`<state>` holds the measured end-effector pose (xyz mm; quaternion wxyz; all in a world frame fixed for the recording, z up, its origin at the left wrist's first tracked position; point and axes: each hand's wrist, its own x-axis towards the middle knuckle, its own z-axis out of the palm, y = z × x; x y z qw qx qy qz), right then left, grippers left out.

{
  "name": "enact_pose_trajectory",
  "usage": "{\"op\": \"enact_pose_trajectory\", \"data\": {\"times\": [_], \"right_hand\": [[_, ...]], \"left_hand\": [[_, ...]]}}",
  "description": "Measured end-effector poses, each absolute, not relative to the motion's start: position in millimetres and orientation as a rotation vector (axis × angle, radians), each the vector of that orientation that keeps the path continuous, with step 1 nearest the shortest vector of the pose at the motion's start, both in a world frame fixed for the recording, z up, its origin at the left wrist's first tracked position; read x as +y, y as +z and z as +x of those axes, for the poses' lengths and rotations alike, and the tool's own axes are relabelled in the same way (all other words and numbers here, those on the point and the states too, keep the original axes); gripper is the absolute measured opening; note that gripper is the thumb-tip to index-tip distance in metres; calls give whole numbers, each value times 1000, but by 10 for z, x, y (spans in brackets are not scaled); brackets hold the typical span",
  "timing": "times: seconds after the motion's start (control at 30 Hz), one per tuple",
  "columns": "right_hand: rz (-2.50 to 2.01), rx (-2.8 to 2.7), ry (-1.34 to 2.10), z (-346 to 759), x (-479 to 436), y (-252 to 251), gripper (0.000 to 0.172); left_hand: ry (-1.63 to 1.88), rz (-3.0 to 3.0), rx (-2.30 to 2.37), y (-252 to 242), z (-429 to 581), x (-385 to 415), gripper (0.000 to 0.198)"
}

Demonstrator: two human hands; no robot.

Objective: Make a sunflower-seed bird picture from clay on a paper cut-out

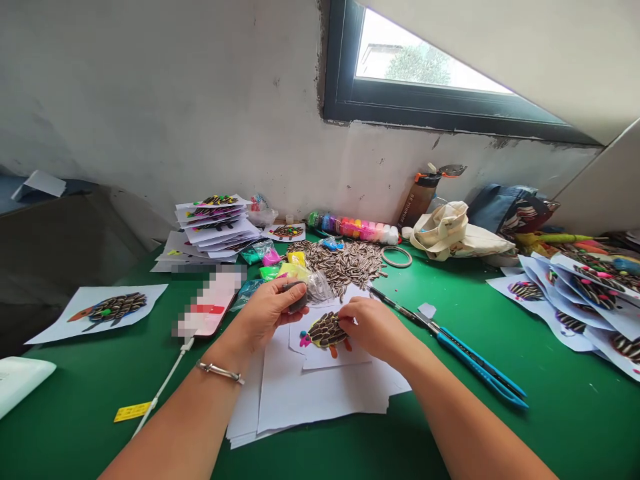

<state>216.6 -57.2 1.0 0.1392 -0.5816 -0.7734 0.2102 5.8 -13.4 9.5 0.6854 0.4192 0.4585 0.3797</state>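
Seed animal (325, 331) at your right hand (373, 325)

Your left hand (273, 307) pinches a dark lump (299, 304). The animal lies on white paper (320, 362); your right fingers bunch at its rear; what they hold, I cannot tell.

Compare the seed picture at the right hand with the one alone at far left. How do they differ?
The middle picture has orange legs; the left picture has dark ones. The middle picture's head is pink and blue; the left picture's is mostly orange. The middle picture lies on stacked paper, the left picture directly on the green table. Both show a seed-covered body on white paper, head toward the left.
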Motion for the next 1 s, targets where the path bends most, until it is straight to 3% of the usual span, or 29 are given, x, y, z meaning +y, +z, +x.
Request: {"op": "enact_pose_trajectory", "data": {"times": [0.57, 0.73, 1.0], "right_hand": [[-1643, -2199, 574, 2211, -527, -110, 29], [-1455, -1736, 663, 2272, -491, -61, 14], [-1184, -1277, 999, 2174, -498, -14, 17]], "left_hand": [[869, 935, 1031, 85, 40, -114, 44], [852, 921, 1017, 57, 51, -111, 45], [753, 907, 990, 41, 125, -155, 49]]}}
